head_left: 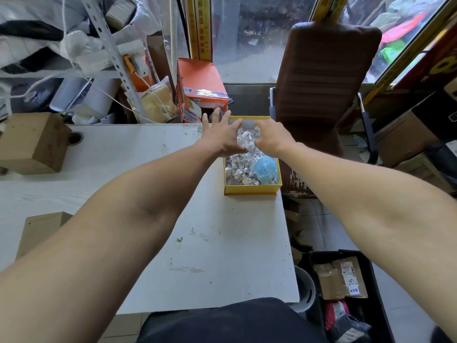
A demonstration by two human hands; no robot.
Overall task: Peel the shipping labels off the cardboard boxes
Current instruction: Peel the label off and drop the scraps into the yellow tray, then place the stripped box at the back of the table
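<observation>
Both my arms reach forward over a yellow tray at the far right edge of the white table. The tray holds several crumpled white labels and a light blue ball-like object. My left hand hovers over the tray's far left side with fingers spread and nothing in it. My right hand is above the tray's far right part, fingers curled downward; what its fingertips touch is hidden. Two plain cardboard boxes stand on the table: one at far left, one near the left edge.
An orange carton stands just beyond the table behind the tray. A brown chair is to the right. A black bin on the floor at lower right holds labelled cardboard parcels. Cluttered shelving fills the back left.
</observation>
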